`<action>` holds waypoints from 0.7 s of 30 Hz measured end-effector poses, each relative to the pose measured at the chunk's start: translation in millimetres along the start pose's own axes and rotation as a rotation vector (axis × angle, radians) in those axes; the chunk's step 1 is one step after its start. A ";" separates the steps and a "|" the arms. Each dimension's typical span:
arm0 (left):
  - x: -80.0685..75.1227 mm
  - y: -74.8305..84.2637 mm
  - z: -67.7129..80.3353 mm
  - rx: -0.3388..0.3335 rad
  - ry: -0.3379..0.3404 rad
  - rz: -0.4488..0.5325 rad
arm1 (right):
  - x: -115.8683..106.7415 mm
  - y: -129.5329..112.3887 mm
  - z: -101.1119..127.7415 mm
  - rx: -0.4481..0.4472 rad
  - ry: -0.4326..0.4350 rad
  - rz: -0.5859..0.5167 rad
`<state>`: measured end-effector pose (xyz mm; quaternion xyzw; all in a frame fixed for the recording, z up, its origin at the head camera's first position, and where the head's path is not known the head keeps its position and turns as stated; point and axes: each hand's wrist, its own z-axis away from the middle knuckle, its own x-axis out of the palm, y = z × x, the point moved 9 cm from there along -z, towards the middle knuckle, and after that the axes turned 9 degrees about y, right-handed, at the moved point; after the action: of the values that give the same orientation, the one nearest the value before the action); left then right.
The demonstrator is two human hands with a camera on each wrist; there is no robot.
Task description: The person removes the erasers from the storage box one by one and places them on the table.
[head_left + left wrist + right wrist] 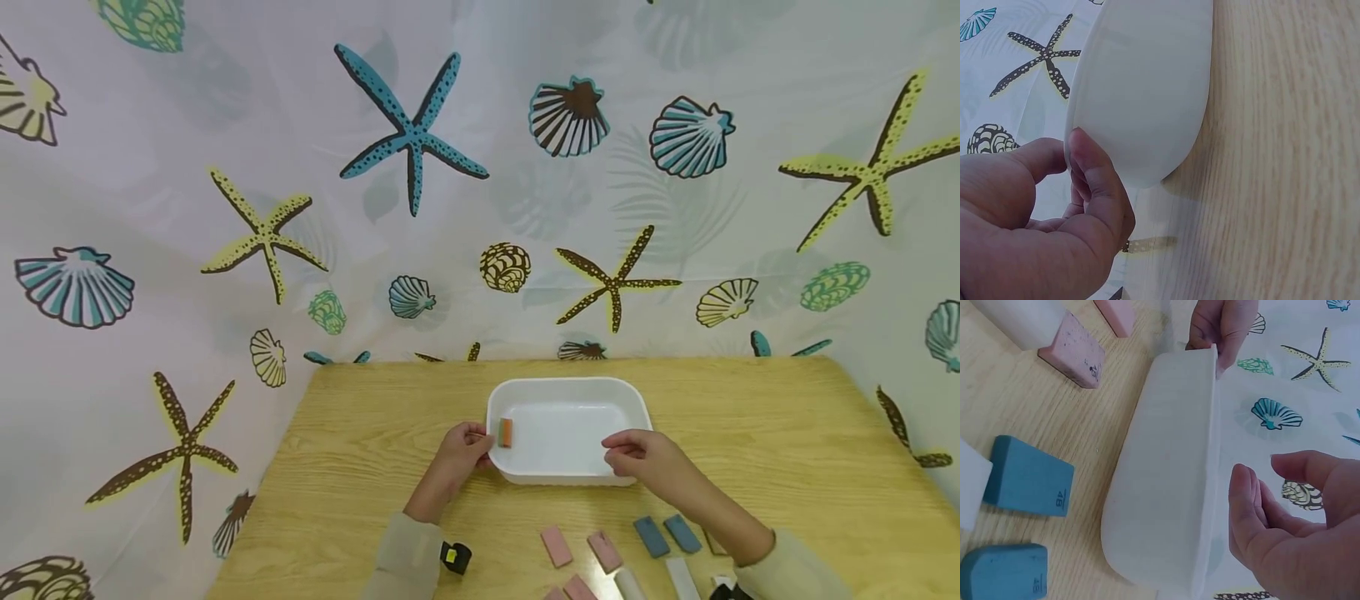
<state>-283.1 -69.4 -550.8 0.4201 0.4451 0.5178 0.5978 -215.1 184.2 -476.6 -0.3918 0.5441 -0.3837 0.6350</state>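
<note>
A white plastic tub [562, 433] stands on the table, with a small orange-and-green block [506, 432] lying inside near its left end. My left hand [459, 457] pinches the tub's left rim between thumb and fingers, as the left wrist view shows up close. Over the front right of the tub is my right hand [647, 454]. In the right wrist view its thumb and loosely bent fingers [1246, 494] are apart, with nothing between them. Two blue erasers [1029, 477] marked 4B lie in front of the tub.
Several pink erasers [557, 547] lie at the table's front, near a white cylinder [628, 585] and a white block [682, 578]. A dark object [455, 557] is at the left wrist. Shell-and-starfish cloth [450, 250] hangs behind the wooden table [375, 417].
</note>
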 end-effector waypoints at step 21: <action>-0.7 -9.2 -5.9 0.003 -0.017 0.023 | 84.8 14.2 -92.3 0.182 0.079 -0.036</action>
<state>-286.6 -70.8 -561.0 0.4304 0.4357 0.5204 0.5950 -296.2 105.1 -532.0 -0.3268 0.5246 -0.4580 0.6390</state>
